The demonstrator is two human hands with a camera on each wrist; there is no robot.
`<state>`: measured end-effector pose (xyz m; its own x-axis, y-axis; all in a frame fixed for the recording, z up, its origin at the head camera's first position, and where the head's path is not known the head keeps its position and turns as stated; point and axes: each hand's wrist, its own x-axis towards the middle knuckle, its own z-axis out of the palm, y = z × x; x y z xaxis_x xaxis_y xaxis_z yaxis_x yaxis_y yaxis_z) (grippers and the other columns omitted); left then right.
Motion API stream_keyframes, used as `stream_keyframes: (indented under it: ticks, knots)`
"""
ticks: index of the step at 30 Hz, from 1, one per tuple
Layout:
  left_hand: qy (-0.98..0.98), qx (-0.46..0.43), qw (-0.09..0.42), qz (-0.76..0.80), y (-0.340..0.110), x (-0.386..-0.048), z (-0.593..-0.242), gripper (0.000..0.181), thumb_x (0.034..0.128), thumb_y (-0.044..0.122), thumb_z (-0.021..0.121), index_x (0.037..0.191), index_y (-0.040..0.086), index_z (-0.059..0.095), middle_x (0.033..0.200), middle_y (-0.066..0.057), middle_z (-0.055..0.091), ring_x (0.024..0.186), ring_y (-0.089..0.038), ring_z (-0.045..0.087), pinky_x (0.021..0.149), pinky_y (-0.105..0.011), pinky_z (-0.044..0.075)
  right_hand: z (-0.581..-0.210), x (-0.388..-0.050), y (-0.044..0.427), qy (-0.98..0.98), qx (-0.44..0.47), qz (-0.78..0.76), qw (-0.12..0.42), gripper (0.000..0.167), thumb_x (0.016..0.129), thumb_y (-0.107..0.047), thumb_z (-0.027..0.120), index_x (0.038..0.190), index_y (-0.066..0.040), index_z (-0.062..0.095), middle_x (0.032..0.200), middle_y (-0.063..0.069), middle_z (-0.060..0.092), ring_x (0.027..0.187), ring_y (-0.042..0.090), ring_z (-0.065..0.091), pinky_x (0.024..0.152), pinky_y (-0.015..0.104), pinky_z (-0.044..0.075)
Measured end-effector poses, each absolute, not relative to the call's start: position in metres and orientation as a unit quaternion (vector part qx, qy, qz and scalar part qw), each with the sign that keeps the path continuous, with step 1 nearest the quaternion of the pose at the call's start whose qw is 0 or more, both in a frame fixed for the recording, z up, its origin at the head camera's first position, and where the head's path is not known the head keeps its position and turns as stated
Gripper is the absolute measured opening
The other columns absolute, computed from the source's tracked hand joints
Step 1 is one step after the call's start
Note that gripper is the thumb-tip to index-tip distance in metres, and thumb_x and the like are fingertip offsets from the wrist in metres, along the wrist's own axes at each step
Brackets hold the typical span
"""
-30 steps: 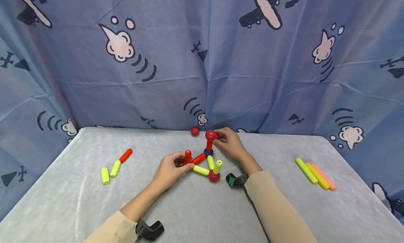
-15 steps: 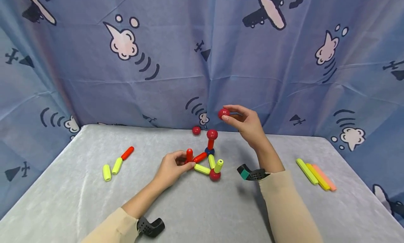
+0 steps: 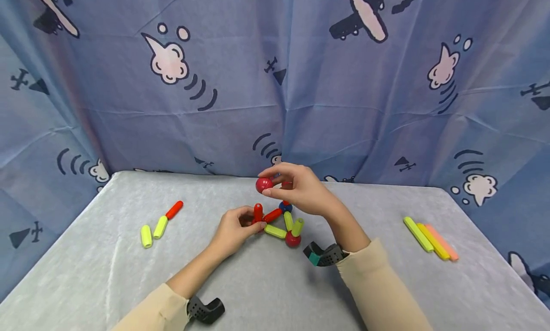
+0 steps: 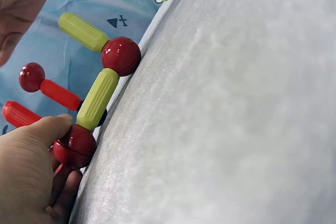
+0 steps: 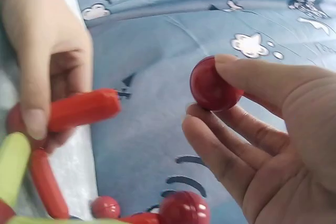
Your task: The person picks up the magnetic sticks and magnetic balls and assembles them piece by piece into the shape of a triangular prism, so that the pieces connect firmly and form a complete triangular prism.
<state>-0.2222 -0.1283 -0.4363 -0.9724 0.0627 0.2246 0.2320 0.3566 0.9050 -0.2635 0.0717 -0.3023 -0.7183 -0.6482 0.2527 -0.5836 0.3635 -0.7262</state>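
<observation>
Pale, cloth-covered tbl (image 3: 266, 293), w/ blue curtain (image 3: 232, 140) behind, printed w/ planes & clouds. Far R on tbl: lime, yellow & peach rods (image 3: 432, 240) side by side, long axes slanting toward near R. On L, red rod (image 3: 174, 209) & lime rod (image 3: 160, 227) lie end to end, pointing away & slightly R; short lime piece (image 3: 146, 236) just beside.

R hand (image 3: 302, 190) pinches loose red ball (image 3: 264, 185) btwn thumb & fingers, mid-air above upright red rod (image 3: 258, 210), apart from it; ball's round, so no long axis. L hand (image 3: 232, 229) grips corner ball (image 4: 76, 148) at that rod's foot; rod's axis approx vertical. Flat red rod (image 3: 273, 215) runs away & R to blue ball (image 3: 285, 207).
</observation>
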Motion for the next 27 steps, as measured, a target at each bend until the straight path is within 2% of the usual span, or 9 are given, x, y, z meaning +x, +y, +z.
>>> stream_keyframes:
  ticks: [8,14,18,21,23,25,27]
  knots:
    - [-0.816,-0.1,0.078,-0.564,-0.129,-0.222,-0.435,0.019,0.0843,0.01,0.081,0.101,0.004,0.075,0.097,-0.011,0.077,0.081,-0.013,0.069,0.076,-0.018,0.056,-0.317,-0.264,0.058,0.832,-0.387,-0.393,0.061,0.031,0.091,-0.012,0.076,0.121,-0.013,0.071,0.116,0.004,0.071,0.108,0.02,0.071,0.08,0.03,0.061]
    - [-0.818,-0.102,0.083,-0.559,-0.129,-0.221,-0.434,0.02,0.0841,0.012,0.081,0.102,0.005,0.075,0.098,-0.01,0.077,0.085,-0.013,0.07,0.077,-0.018,0.055,-0.325,-0.268,0.053,0.841,-0.397,-0.359,0.077,0.029,0.091,-0.013,0.075,0.12,-0.014,0.071,0.119,0.002,0.071,0.109,0.021,0.071,0.08,0.026,0.06]
    - [-0.819,-0.099,0.083,-0.558,-0.129,-0.22,-0.435,0.019,0.0839,0.012,0.081,0.101,0.006,0.075,0.097,-0.009,0.077,0.084,-0.012,0.07,0.078,-0.019,0.055,-0.323,-0.268,0.056,0.84,-0.396,-0.363,0.078,0.03,0.093,-0.018,0.074,0.123,-0.014,0.071,0.121,0.002,0.072,0.109,0.019,0.071,0.084,0.029,0.06]
    - [-0.822,-0.092,0.082,-0.556,-0.129,-0.22,-0.435,0.019,0.0836,0.013,0.082,0.1,0.006,0.075,0.097,-0.008,0.077,0.084,-0.012,0.069,0.078,-0.019,0.055,-0.317,-0.27,0.063,0.836,-0.382,-0.392,0.043,0.028,0.094,-0.022,0.073,0.121,-0.015,0.072,0.117,0.001,0.074,0.105,0.017,0.071,0.085,0.032,0.059]
    - [-0.825,-0.085,0.081,-0.553,-0.129,-0.22,-0.435,0.02,0.0835,0.013,0.082,0.101,0.007,0.075,0.098,-0.007,0.077,0.083,-0.011,0.068,0.078,-0.02,0.055,-0.314,-0.274,0.07,0.829,-0.36,-0.428,0.0,0.025,0.095,-0.023,0.072,0.118,-0.014,0.073,0.115,0.002,0.075,0.1,0.016,0.071,0.082,0.035,0.059]
    - [-0.829,-0.078,0.082,-0.548,-0.128,-0.22,-0.434,0.02,0.0831,0.013,0.082,0.101,0.008,0.075,0.098,-0.006,0.076,0.081,-0.01,0.067,0.077,-0.02,0.055,-0.314,-0.281,0.078,0.817,-0.328,-0.472,-0.043,0.022,0.097,-0.022,0.07,0.115,-0.012,0.074,0.112,0.006,0.075,0.095,0.016,0.071,0.081,0.037,0.06]
    - [-0.831,-0.073,0.083,-0.545,-0.127,-0.22,-0.435,0.02,0.0826,0.013,0.083,0.101,0.008,0.075,0.098,-0.006,0.076,0.081,-0.01,0.066,0.077,-0.02,0.055,-0.318,-0.29,0.085,0.804,-0.292,-0.514,-0.063,0.024,0.098,-0.022,0.068,0.116,-0.007,0.072,0.114,0.01,0.074,0.094,0.017,0.07,0.081,0.039,0.061]
